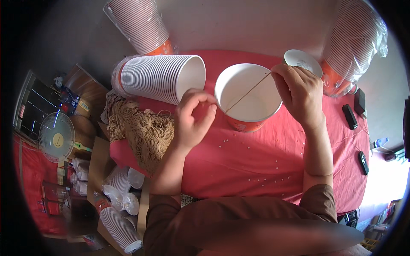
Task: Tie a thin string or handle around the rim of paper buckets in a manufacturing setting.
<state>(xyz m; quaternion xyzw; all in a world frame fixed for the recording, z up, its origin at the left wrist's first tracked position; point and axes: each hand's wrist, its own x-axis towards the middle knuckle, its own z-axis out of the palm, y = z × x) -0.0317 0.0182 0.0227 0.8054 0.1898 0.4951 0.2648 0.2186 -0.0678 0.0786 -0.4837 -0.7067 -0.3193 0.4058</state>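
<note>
A large paper bucket (pixel 250 123), white inside and orange-red outside, stands upright on the red-covered table. Above its mouth a thin brown cord (pixel 248 92) runs slantwise from the near left rim up to my right hand (pixel 300 91). That hand pinches the cord's upper end between thumb and fingers. Just left of the bucket is my left hand (pixel 193 117), thumb and fingers curved but apart, holding nothing visible. A nested stack of paper buckets (pixel 158 77) lies on its side behind it. A heap of tan cords (pixel 147 132) hangs over the table's left edge.
A small white paper bowl (pixel 302 60) is behind my right hand. Wrapped bucket stacks (pixel 139 27) (pixel 352 45) stand at the back. Black devices (pixel 349 117) lie at right. Tiny white bits dot the red cloth (pixel 239 170). A carton (pixel 99 164) and fan (pixel 57 137) are left.
</note>
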